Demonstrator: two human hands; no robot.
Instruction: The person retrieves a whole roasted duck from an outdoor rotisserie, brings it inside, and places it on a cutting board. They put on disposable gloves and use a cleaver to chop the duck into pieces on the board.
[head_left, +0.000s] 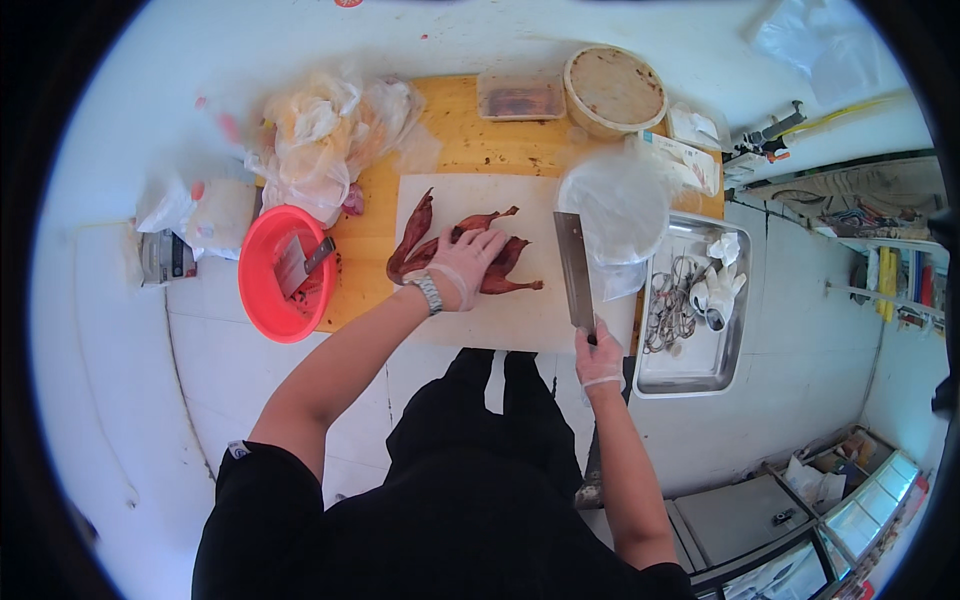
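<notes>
On the white cutting board (465, 326) lies a dark red-brown roasted bird (507, 270), its neck and head bent out to the left and its legs pointing right. My left hand (469, 262), in a clear plastic glove with a metal watch at the wrist, presses flat on the bird's body, fingers spread a little. In my right hand (598, 360), also gloved, is the handle of a long cleaver (574, 270). Its broad blade points away from me over the board's right part, apart from the bird.
A red plastic basin (255, 300) holding another cleaver (296, 271) is at the left. Plastic bags (315, 135) pile behind it. Clear plastic sheets (615, 202) overlap the board's right edge. Further right, a steel tray (690, 386) holds metal hooks and gloves. Lidded containers (615, 86) stand at the back.
</notes>
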